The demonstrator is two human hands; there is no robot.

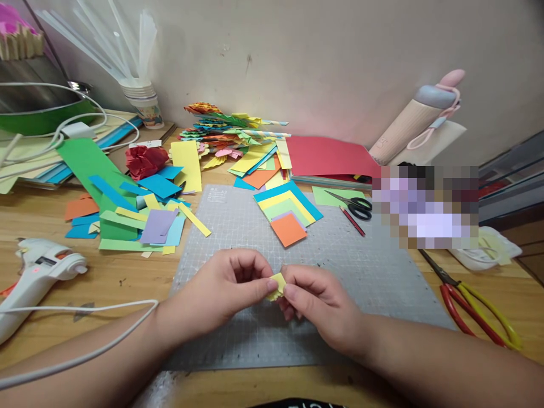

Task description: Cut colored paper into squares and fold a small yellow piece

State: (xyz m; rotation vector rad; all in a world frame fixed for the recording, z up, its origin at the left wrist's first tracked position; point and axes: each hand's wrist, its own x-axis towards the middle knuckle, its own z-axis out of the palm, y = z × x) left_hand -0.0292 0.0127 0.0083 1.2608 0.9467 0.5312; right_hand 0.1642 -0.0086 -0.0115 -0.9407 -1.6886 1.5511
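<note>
Between my two hands is a small folded piece of yellow paper (pixel 278 281), held above a grey cutting mat (pixel 374 283). My left hand (pixel 240 277) pinches its left side between thumb and fingers. On the right side, my right hand (pixel 317 294) grips it the same way, thumb on top. Part of the paper is hidden by the fingertips. Just beyond my hands, a fanned stack of square papers lies on the mat, with an orange square (pixel 288 229) in front and a blue sheet (pixel 312 209) at the back.
Paper scraps (pixel 157 226) pile up at the left, near a white glue gun (pixel 46 266) whose cord crosses my left forearm. Black scissors (pixel 359 206) and a red pencil (pixel 352 221) lie at the mat's far right. Red-and-yellow-handled scissors (pixel 476 311) rest farther right. A pink bottle (pixel 410 122) leans against the wall.
</note>
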